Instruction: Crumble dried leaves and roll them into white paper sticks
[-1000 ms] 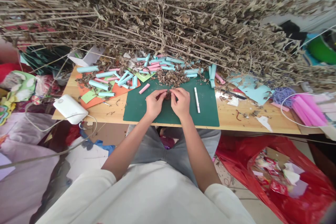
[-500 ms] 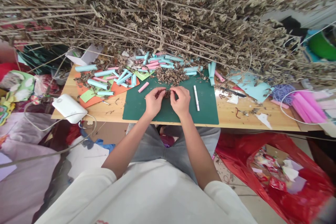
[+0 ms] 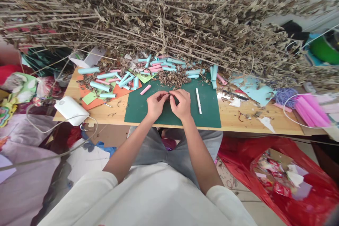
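Over the green cutting mat (image 3: pixel 206 116), my left hand (image 3: pixel 156 105) and my right hand (image 3: pixel 181 103) meet at the fingertips. Both are closed in a pinch on a bit of dried leaf (image 3: pixel 168 95), mostly hidden by the fingers. Just beyond the fingertips lies a heap of crumbled dried leaves (image 3: pixel 173 78). A white stick, perhaps a pen or paper tube (image 3: pixel 198 101), rests to the right of my right hand. One short pink paper roll (image 3: pixel 145 89) lies on the mat, up and left of my left hand.
Blue paper rolls (image 3: pixel 99 86) and pink ones are scattered at the left and back. A large bundle of dried stalks (image 3: pixel 185 24) spans the far side. A white power bank (image 3: pixel 71 110) with a cable sits at the left edge. Below right hangs a red trash bag (image 3: pixel 238 152).
My fingertips have drawn closer together, and less leaf shows between them. The whole view has shifted slightly; the things on the table stay in place.
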